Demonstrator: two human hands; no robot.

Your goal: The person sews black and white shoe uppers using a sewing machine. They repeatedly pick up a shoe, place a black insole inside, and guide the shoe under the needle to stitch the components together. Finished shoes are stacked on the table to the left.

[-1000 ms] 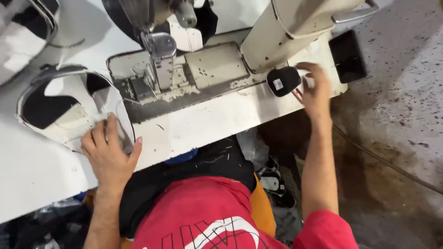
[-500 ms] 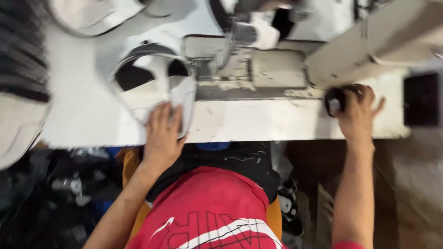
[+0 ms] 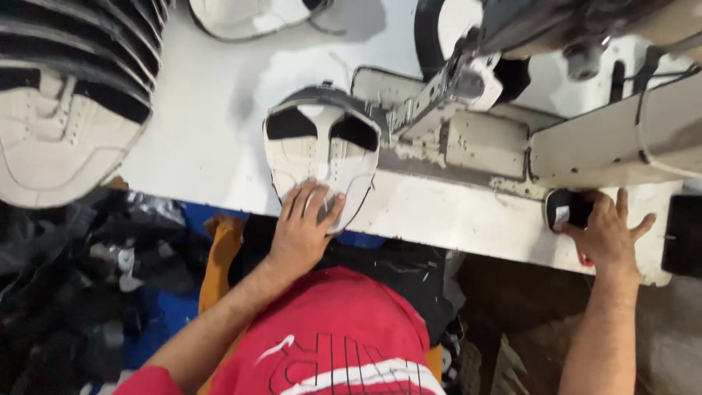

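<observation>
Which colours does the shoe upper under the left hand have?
The shoe upper is off-white with black panels and black edging, seen in the head view.

I count two hands of mine: my left hand (image 3: 303,227) and my right hand (image 3: 603,234). There is one white tabletop (image 3: 212,139) and one sewing machine (image 3: 512,139) on it. One black-and-white shoe upper (image 3: 322,146) lies under my left hand, one more white upper (image 3: 248,16) sits at the top edge, and one stack of uppers (image 3: 69,95) stands at the left. One small black box (image 3: 567,208) is at my right fingers.
</observation>
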